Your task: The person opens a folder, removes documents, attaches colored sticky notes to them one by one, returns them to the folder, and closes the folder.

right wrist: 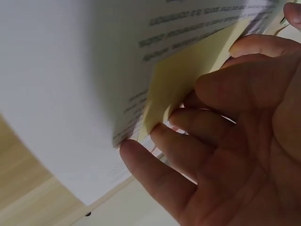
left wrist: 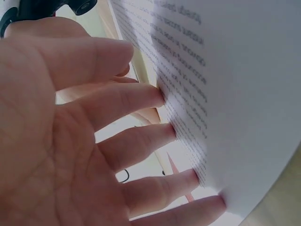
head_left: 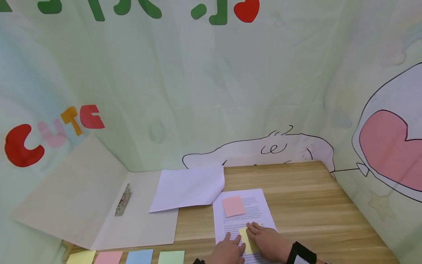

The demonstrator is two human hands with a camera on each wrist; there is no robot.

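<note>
A printed sheet of paper [head_left: 230, 223] lies on the table with a pink sticky note [head_left: 233, 206] near its top. Lower down on the text is a yellow sticky note [head_left: 244, 237], partly covered by the right hand. The right hand [head_left: 268, 242] lays its fingertips on this note and on the paper beside it, as the right wrist view also shows. To the left of the note, the left hand [head_left: 225, 251] rests spread fingertips [left wrist: 170, 132] on the printed sheet. Neither hand grips anything.
An opened folder [head_left: 148, 227] with a metal clip [head_left: 123, 201] stands at the left. A white sheet [head_left: 189, 189] overlaps it. Along the front edge are yellow [head_left: 81, 257], pink [head_left: 108, 257], blue [head_left: 139, 256] and green note pads [head_left: 171, 257]. A printed curtain [head_left: 211, 91] closes off the back.
</note>
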